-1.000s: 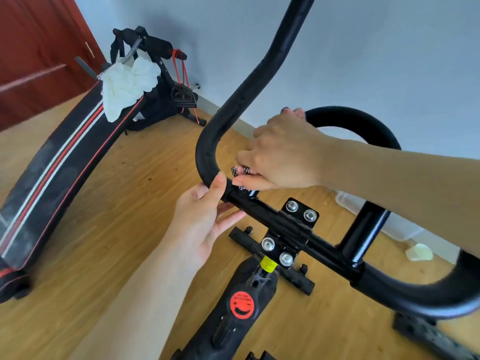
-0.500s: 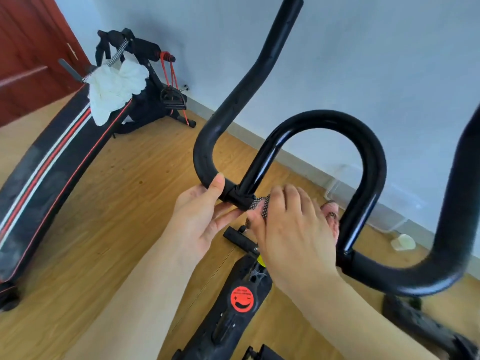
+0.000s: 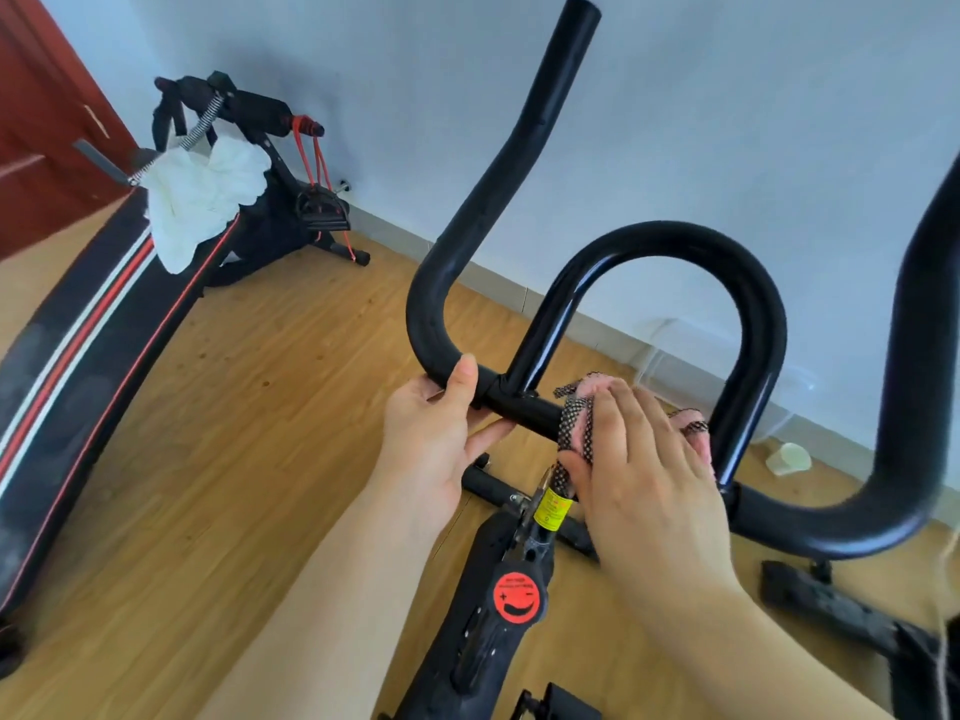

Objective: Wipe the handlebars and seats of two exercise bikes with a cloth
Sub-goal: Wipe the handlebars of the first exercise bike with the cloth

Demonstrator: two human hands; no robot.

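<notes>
Over wood floor (image 3: 249, 407), right hand (image 3: 639, 459) mostly hides cloth (image 3: 576, 428) on handlebar (image 3: 524, 407).

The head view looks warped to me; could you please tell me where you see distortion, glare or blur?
Head view: wide-angle distortion bows the baseboard and curves the padded bench at the left edge; soft daylight puts a glare streak along the glossy loop bar; the left hand, the right hand and the cloth are sharp; the red knob's print is too soft to read.
</notes>
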